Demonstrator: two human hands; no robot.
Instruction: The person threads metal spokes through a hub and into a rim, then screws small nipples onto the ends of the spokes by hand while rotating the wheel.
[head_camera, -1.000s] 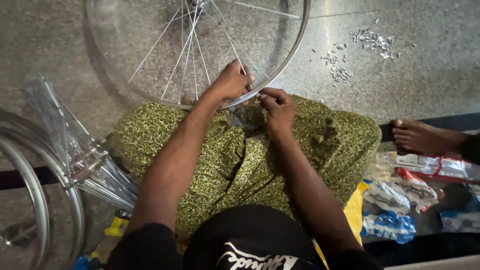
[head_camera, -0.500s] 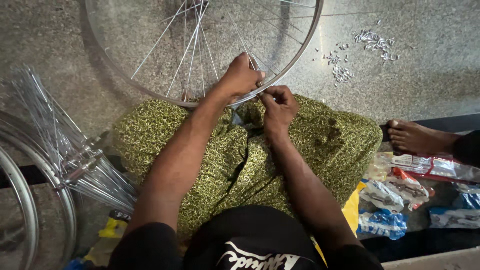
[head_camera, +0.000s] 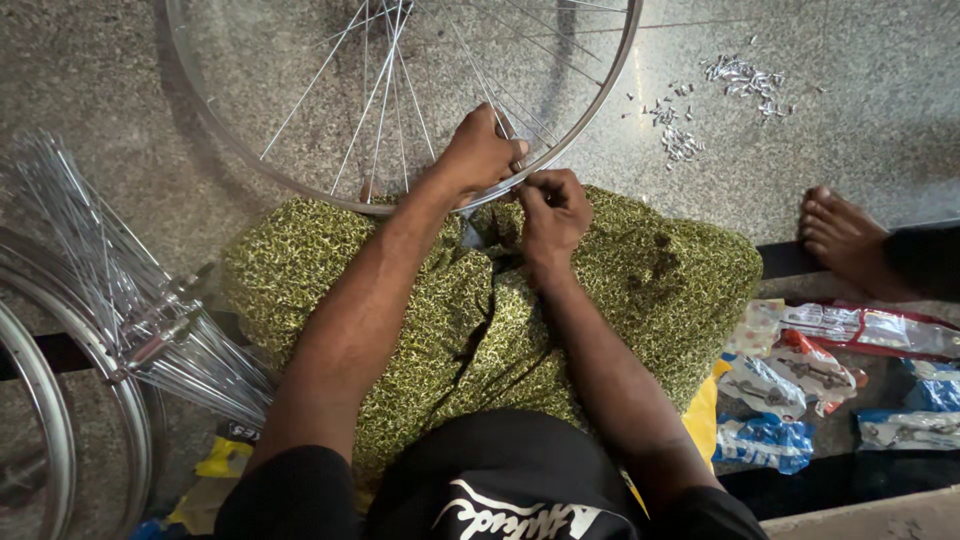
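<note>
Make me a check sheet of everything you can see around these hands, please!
Surface: speckled stone floor.
Job's things: spoked wheel rim leaning against the green patterned lap.
Clutter: small metal nipples scattered; loose spoke bundle; another rim; plastic packets.
Hands: left hand grips the rim; right hand pinches at its edge.
Cables: nothing seen.
Surroundings: another person's bare foot.
</note>
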